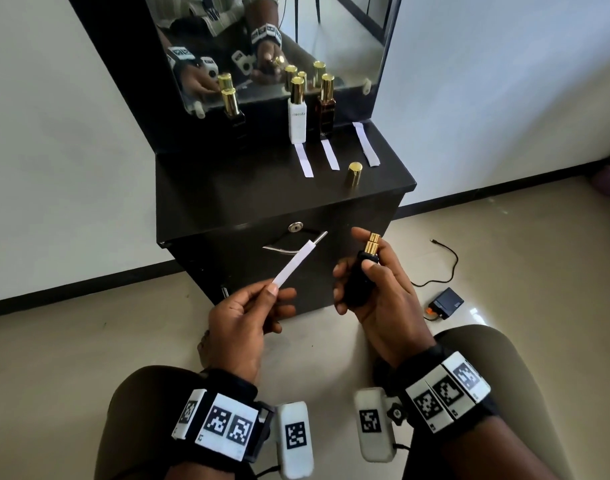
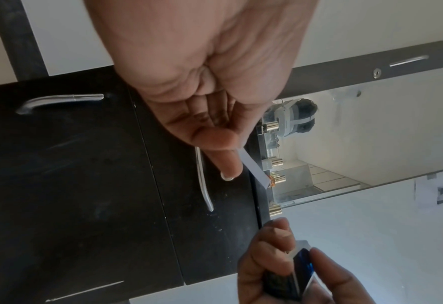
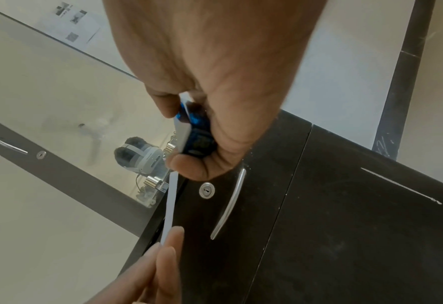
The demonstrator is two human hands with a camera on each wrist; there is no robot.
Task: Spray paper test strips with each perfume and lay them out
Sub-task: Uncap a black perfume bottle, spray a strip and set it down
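Head view: left hand (image 1: 242, 315) pinches a white paper strip (image 1: 294, 267) by its near end, tip angled toward the right hand (image 1: 376, 289), which wraps a dark perfume bottle (image 1: 360, 277), gold nozzle up. Beyond both hands, on the cabinet top (image 1: 227, 188): gold cap (image 1: 354, 173), 3 laid strips (image 1: 331, 154). L wrist view: thumb & finger clamp strip (image 2: 254, 168). R wrist view: fingers curled round bottle (image 3: 197, 133), strip (image 3: 169, 205) just below.

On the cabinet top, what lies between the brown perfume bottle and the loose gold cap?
In the head view, one paper strip lies between the brown bottle and the gold cap, flat on the cabinet top.
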